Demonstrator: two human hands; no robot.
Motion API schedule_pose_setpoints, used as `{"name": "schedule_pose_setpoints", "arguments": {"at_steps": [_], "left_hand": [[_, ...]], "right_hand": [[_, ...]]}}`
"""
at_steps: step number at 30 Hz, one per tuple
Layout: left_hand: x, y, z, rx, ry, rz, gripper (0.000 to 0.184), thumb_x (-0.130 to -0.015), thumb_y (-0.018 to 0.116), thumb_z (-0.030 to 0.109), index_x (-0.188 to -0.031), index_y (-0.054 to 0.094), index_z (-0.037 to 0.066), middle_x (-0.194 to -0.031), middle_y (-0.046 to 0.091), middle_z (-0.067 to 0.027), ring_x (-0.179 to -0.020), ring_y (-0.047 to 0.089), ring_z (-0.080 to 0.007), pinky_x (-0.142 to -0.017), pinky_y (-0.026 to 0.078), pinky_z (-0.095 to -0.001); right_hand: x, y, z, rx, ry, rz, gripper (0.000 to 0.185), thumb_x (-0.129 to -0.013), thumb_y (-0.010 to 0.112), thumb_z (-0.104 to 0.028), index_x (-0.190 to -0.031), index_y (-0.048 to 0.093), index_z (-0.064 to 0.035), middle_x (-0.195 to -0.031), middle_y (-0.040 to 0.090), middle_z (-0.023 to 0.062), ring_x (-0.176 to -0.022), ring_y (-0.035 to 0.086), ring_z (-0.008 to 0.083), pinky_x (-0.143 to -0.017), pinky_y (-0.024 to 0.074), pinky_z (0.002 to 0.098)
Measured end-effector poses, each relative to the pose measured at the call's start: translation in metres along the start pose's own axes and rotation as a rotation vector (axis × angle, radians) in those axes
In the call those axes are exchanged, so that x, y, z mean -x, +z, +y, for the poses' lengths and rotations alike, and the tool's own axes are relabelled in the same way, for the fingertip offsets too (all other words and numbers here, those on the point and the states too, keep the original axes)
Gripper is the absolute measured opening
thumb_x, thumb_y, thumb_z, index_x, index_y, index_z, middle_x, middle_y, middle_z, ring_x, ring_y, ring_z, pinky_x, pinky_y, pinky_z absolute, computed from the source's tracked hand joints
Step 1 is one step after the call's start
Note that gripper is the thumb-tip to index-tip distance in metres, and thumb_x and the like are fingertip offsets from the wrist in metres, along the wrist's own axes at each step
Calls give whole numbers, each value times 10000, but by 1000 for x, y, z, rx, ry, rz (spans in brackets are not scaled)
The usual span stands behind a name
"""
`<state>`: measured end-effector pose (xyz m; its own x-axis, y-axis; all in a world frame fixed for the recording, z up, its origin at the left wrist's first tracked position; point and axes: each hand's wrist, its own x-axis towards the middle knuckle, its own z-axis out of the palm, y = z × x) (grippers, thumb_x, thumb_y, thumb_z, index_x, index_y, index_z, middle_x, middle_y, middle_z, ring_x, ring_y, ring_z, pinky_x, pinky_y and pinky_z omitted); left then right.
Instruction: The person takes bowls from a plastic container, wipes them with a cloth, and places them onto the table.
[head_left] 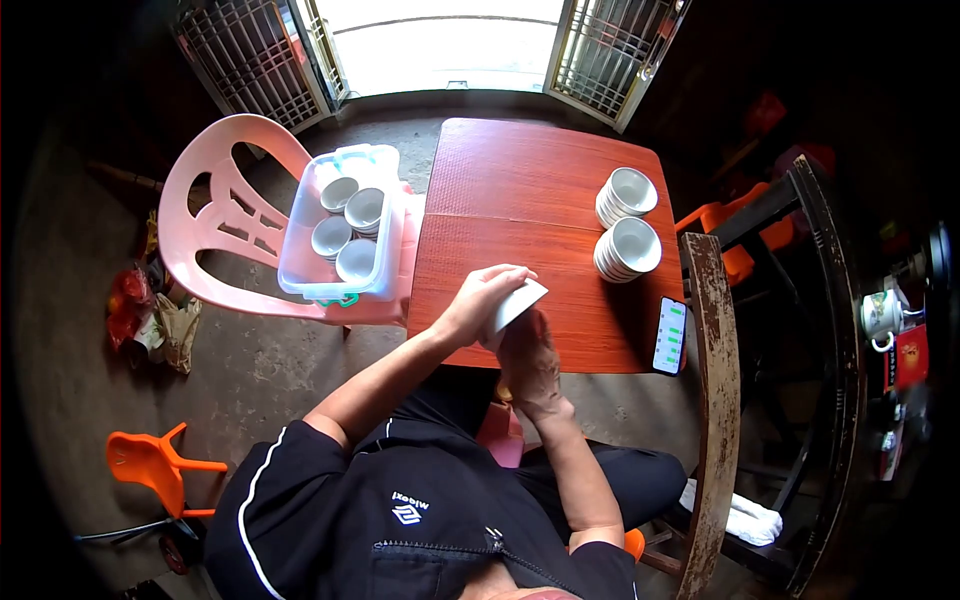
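A white bowl (515, 306) is tilted on its side above the near edge of the red-brown table. My left hand (482, 302) is wrapped round its outside, fingers bent over the upper edge. My right hand (532, 368) is pressed against the bowl from below and to the right; its fingertips are partly hidden by the bowl. To the right on the table are two stacks of white bowls, a farther stack (628, 193) and a nearer stack (630, 250). More bowls (365, 210) stand in a clear plastic bin (290, 262) at the left.
The bin rests on a pink plastic chair (185, 215) beside the table (490, 180). A lit phone (670, 336) lies at the table's right corner, near a worn wooden chair (712, 400). An orange child's seat (150, 470) stands at lower left.
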<state>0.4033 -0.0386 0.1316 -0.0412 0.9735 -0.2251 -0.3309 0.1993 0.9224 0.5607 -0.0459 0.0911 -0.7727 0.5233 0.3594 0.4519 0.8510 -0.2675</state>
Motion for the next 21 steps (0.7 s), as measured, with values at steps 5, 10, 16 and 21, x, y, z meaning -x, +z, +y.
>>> {"name": "schedule_pose_setpoints", "arguments": {"at_steps": [5,10,16,21], "left_hand": [[-9,-14,-8,214,-197,-37,408,-916,548,369,-1023,595,-22,-908,651,-144,-795,648,-217,-686,535,-304],[-4,-4,-21,246,-252,54,344,-943,517,362,-982,616,35,-887,638,-74,-752,598,-122,-623,478,-273],[1,-7,-16,157,33,50,306,-942,516,299,-1026,612,20,-814,598,-33,-730,548,-116,-654,455,-247],[12,9,-30,-624,876,156,386,-918,514,242,-1188,511,-33,-1154,524,-208,-1094,506,-305,-936,421,-378]], "right_hand": [[1,7,-18,-447,73,136,646,-855,603,-322,-1338,385,48,-1397,322,301,-1330,255,457,-1093,215,519],[-1,5,-12,-179,47,66,649,-860,605,-329,-1320,372,66,-1357,334,337,-1279,293,494,-1083,210,513],[2,-6,-21,-855,239,158,446,-921,535,-185,-1285,424,47,-1325,429,257,-1207,446,360,-1031,329,440],[-15,-44,-25,-2002,732,531,459,-1013,383,-357,-1292,434,3,-1180,544,104,-1085,533,194,-937,433,338]]}}
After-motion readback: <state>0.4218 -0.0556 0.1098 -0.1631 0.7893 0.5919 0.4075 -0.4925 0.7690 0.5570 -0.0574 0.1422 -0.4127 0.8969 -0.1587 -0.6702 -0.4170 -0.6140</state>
